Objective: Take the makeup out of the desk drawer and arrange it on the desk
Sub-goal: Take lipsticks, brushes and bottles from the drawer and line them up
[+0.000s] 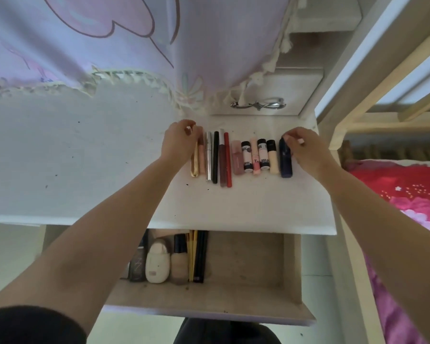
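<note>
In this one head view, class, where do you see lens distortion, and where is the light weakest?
Head view: wide-angle bending curves the desk edge and splays the bed frame at right; light is dimmest in the open drawer, and soft on the makeup row.

Place: bedroom — evidence: bed [412, 194] (pink bedding) | white desk [85, 157]

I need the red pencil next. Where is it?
In the head view, the red pencil lies on the desk mid-row, between the dark-red gloss tube and the pink tube.
</note>
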The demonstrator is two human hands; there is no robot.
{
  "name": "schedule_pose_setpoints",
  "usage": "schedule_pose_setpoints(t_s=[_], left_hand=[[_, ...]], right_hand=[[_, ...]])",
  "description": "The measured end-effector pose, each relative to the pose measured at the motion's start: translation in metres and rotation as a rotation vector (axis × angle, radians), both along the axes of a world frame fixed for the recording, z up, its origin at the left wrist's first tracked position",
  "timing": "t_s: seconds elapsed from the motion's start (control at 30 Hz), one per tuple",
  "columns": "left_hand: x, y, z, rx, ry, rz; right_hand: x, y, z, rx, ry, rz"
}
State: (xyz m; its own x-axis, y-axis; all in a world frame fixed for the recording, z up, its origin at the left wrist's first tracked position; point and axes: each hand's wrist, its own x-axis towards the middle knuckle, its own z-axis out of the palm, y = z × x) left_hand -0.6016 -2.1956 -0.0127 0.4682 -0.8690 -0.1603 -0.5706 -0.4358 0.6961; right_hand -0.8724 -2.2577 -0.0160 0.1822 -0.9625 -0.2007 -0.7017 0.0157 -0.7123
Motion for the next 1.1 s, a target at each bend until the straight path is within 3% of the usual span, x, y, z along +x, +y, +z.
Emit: schedule_pose_setpoints(t_s=[0.17, 0.3, 0.4, 0.5, 0.57, 0.77, 1.0, 1.1], left_hand=[[-0.001, 0.022, 0.004, 0.015, -0.029, -0.039], [-0.01, 0.101, 0.013, -0.16, -0.015, -0.058], [-0.029, 0.192, 0.0, -0.078, 0.051, -0.184], [-0.04, 0.244, -0.046, 0.259, 0.003, -0.351], [-0.046, 0.248, -0.071, 0.407, -0.02, -0.401], [-0.06, 0.202, -0.098, 0.484, -0.224, -0.439], [-0.061, 0.188, -0.115, 0.493, -0.463, -0.536], [-0.068, 0.191, -0.119, 0.542, -0.477, -0.57]], right_hand=[[0.001, 0.024, 0.007, -0.052, 0.033, -0.019], [-0.003, 0.106, 0.031, -0.22, -0.033, -0.007], [0.002, 0.193, 0.014, -0.05, -0.051, 0.309], [0.024, 0.244, -0.033, 0.272, 0.063, 0.485], [0.046, 0.252, -0.061, 0.426, 0.142, 0.449], [0.107, 0.242, -0.107, 0.518, 0.217, 0.271], [0.109, 0.238, -0.121, 0.484, 0.302, 0.145], [0.096, 0.238, -0.117, 0.447, 0.335, 0.119]])
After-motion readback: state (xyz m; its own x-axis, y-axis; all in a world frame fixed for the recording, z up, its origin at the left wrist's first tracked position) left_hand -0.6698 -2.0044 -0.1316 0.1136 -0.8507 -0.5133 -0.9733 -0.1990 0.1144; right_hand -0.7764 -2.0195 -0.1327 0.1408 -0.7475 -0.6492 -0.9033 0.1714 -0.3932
